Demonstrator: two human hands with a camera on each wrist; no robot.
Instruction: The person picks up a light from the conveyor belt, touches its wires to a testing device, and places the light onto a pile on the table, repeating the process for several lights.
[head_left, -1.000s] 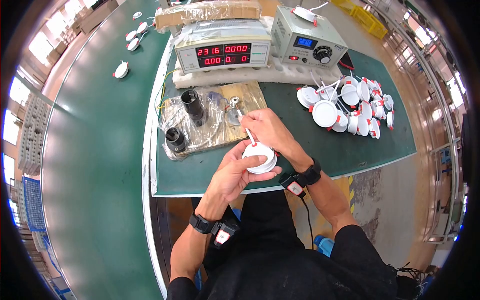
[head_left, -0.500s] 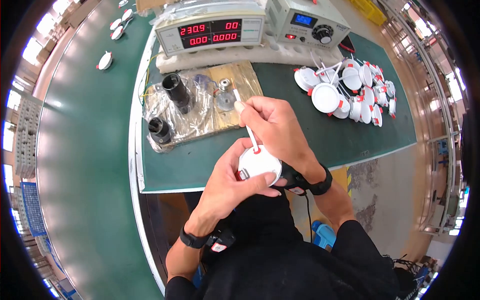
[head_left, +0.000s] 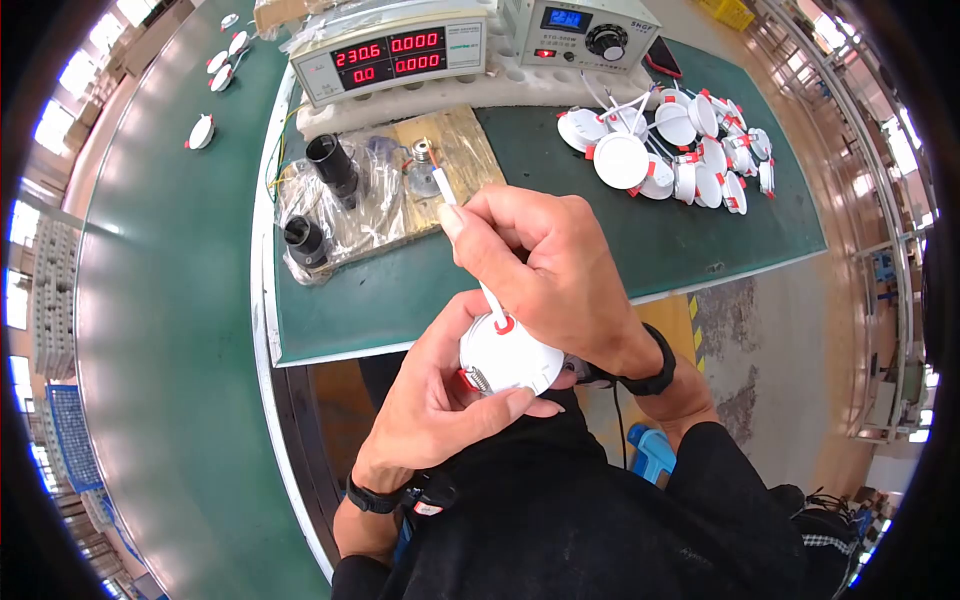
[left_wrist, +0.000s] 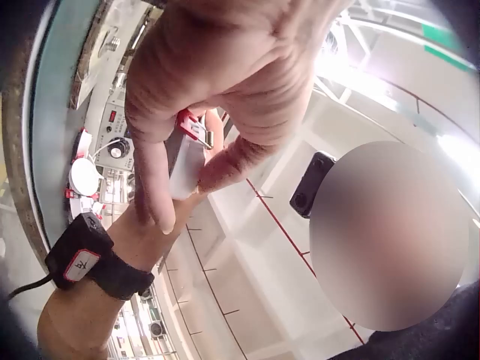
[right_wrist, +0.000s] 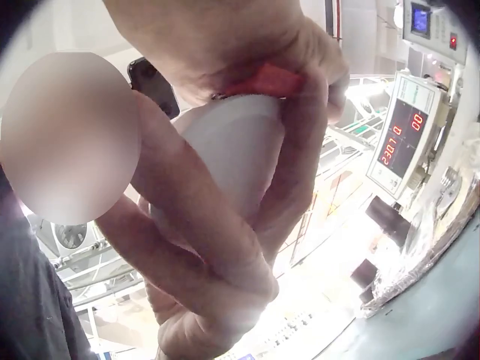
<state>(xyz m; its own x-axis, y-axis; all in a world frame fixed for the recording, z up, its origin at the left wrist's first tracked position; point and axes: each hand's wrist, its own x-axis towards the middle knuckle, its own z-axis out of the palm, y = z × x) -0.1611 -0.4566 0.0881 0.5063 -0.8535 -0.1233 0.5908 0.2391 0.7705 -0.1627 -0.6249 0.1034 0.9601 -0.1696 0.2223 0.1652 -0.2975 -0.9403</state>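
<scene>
A round white downlight [head_left: 520, 358] with red clips lies in my left hand [head_left: 415, 415], its back face up in the head view. The left thumb presses on its near edge, and the fingers curl round its far side and underneath. A metal spring [head_left: 478, 380] shows at a red clip. From a red grommet [head_left: 503, 325] at the back rises a white cable [head_left: 445, 187], which my right hand [head_left: 555, 265] pinches between thumb and index finger. The cable's tip points toward a small metal terminal [head_left: 422, 152]. In the right wrist view, the downlight [right_wrist: 232, 150] fills the middle between the fingers.
A plastic-wrapped wooden board [head_left: 455, 135] with black cylindrical sockets [head_left: 330, 165] lies ahead. Behind it stand a meter with red digits [head_left: 390, 58] and a grey regulator box [head_left: 580, 35]. A pile of downlights [head_left: 620, 160] sits to the right. Several more rest on the green surface [head_left: 170, 350] at left.
Both hands with the downlight have come lower in the head view, which has also shifted. The downlight has turned so its spring shows. More of the cable end sticks out past my right fingers.
</scene>
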